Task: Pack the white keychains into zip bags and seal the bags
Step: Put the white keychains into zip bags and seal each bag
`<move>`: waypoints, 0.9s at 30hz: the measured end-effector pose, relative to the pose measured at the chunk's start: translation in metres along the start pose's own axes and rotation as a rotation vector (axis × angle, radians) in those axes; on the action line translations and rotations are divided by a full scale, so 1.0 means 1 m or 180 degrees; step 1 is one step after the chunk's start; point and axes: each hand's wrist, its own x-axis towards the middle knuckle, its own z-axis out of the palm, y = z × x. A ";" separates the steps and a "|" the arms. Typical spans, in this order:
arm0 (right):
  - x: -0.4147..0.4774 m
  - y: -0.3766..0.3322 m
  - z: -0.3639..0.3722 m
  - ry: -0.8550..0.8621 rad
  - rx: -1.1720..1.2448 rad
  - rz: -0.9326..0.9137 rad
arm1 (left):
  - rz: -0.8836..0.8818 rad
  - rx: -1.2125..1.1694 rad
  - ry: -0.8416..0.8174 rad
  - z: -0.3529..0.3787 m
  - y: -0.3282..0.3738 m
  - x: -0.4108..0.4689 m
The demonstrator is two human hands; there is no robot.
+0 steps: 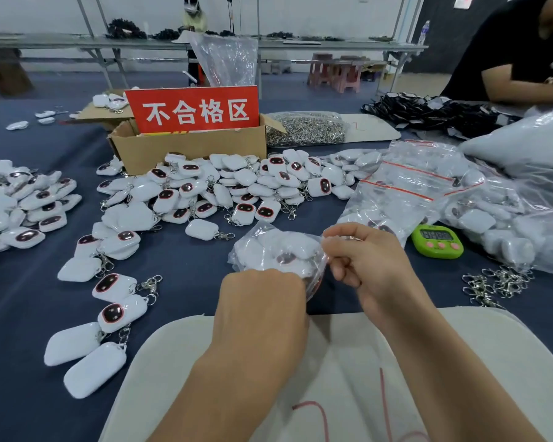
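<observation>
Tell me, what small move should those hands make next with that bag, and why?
Probably press the bag's mouth shut and slide the fingers along its strip to seal it. The bag already holds several white keychains, and the left hand and right hand both pinch its near edge, which looks unsealed.

The single camera rides on my head, facing forward and tilted down across my forearms. My left grip (262, 301) and right grip (367, 266) sit close under the lens, just below the frame's centre, holding the zip bag (275, 250) near its middle. The wide lens bows the edges. The blue surface (29, 314) runs away from me, with the cardboard box (189, 151) at middle distance straight ahead, its red sign (193, 110) facing me. A long far surface (332, 46) crosses the top, and another person's sleeve (505, 59) fills the upper right corner.
</observation>
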 end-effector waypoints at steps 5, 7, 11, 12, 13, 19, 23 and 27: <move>-0.005 -0.009 0.005 0.0166 0.0347 -0.0288 | 0.0029 -0.0100 0.0578 -0.016 -0.008 0.003; -0.008 -0.021 0.002 0.0075 0.0633 -0.0372 | 0.0098 -0.0629 0.1196 -0.019 -0.019 0.005; -0.015 -0.049 -0.004 -0.0043 0.0163 -0.0902 | 0.0076 -0.2279 0.1976 -0.021 -0.038 0.012; -0.016 -0.055 -0.004 0.0022 -0.0186 -0.1096 | -0.0082 -0.2714 0.2091 -0.024 -0.042 0.014; -0.017 -0.060 -0.003 0.0110 -0.0544 -0.1279 | -0.0273 -0.3064 0.2174 -0.028 -0.045 0.017; -0.007 -0.085 -0.002 0.0095 -0.0851 -0.1466 | -0.0811 -0.4444 0.1985 -0.042 -0.050 0.048; 0.008 -0.073 0.002 -0.0058 -0.0706 -0.1165 | -0.1239 -0.5143 0.1607 -0.031 -0.058 0.065; 0.012 -0.040 0.015 0.0020 -0.0776 -0.1206 | -0.1753 -0.5511 0.1797 -0.002 -0.048 0.067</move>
